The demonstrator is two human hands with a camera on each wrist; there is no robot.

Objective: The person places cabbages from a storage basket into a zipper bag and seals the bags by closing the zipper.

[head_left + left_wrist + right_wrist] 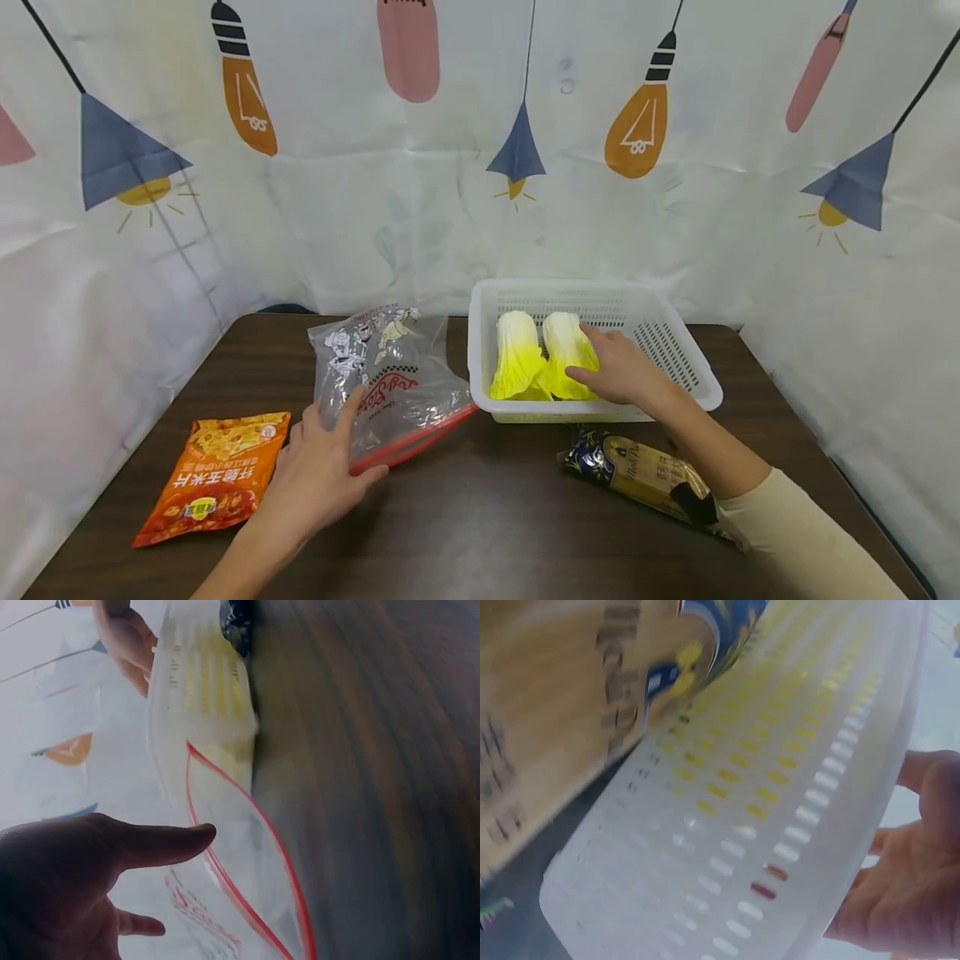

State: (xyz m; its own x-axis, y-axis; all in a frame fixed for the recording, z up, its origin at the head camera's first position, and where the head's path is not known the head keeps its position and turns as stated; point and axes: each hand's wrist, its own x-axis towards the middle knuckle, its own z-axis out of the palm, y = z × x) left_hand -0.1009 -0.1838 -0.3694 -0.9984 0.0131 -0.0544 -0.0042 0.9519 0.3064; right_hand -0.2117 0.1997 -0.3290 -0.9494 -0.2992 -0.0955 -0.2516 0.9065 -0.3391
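Note:
My left hand (322, 467) is spread over the left side of a clear plastic zip bag (420, 333), its index finger lying along the bag and its thumb near the red zip edge (289, 874). In the left wrist view that edge gapes slightly apart. My right hand (618, 367) reaches over the rim of a white perforated basket (525, 408), thumb and index finger spread at the right-hand napa cabbage (566, 337). Another napa cabbage (516, 354) lies beside it to the left. In the right wrist view, the basket wall hides both cabbages' shapes.
An orange snack packet (217, 475) lies on the dark wooden table (480, 517) at the left. A gold and dark blue package (645, 475) lies in front of the basket, under my right forearm. A printed curtain (337, 208) hangs behind the table.

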